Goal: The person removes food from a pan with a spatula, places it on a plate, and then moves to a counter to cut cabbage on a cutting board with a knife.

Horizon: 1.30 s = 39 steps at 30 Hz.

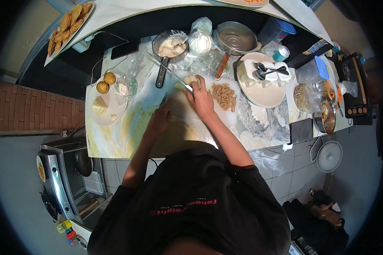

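Note:
My right hand [202,100] is over the cutting board [187,111], its thumb and fingers closed around the near end of a long knife [172,72], whose blade points up and left. A pale lump of food [190,79] lies by its fingertips. To the right on the board sits a pile of brown cut strips [224,97]. My left hand [161,117] is at the board's left side with its fingers curled in; what it holds, if anything, is too dark to make out.
On the left, a plate [110,114] bears round brown items and a pale wedge. Behind stand a small pan [161,76], a flour bag [200,42] and a metal pan [237,38]. Stacked plates [266,100] hold a white tray with cutlery. A person [323,212] is at lower right.

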Tool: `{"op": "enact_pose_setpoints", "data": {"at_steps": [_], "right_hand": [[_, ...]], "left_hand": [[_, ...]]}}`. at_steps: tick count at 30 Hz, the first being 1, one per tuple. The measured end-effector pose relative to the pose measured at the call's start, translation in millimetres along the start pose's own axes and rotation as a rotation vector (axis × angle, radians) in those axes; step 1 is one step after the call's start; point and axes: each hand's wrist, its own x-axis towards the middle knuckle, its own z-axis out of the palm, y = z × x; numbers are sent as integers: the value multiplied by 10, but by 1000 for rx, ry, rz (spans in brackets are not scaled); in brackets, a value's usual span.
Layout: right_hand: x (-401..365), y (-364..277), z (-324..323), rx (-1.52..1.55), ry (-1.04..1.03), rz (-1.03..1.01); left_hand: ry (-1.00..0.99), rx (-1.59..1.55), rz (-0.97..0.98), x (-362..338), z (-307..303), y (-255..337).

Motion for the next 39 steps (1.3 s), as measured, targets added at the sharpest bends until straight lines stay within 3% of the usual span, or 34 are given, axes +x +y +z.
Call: {"op": "enact_pose_setpoints", "data": {"at_steps": [6, 10, 12, 17, 21, 25, 29, 31, 32, 34, 35, 37, 39], "right_hand": [[-643, -152, -493, 256, 69, 31], [-1237, 85, -988, 293, 3, 181], [-1462, 169, -1275, 171, -13, 305], [-2006, 655, -1387, -103, 170, 325], [-2053, 644, -1303, -236, 104, 509], [-1876, 795, -1026, -376, 148, 418], [-1604, 835, -885, -385, 190, 370], [-1497, 858, -855, -381, 204, 356], [-1451, 875, -835, -379, 209, 345], [-1395, 867, -842, -391, 199, 351], [-1374, 854, -854, -431, 204, 357], [-1300, 744, -931, -474, 204, 356], [-1252, 613, -968, -316, 279, 238]], "left_hand": [[-4, 24, -18, -129, 34, -72], [-21, 62, -114, -273, -15, -48], [-1, 95, -112, -345, -25, -115], [28, 126, -151, -483, -103, -209], [27, 237, -122, -533, -203, -319], [-5, 225, -234, -550, -327, -189], [68, 140, -133, -540, -294, -338], [270, 174, 248, -486, -232, -427], [274, 175, 248, -481, -202, -480], [327, -36, -4, -484, -142, -483], [332, -41, -8, -474, -117, -525], [361, -465, -107, -454, -95, -596], [346, -431, -202, -416, -155, -629]]}}
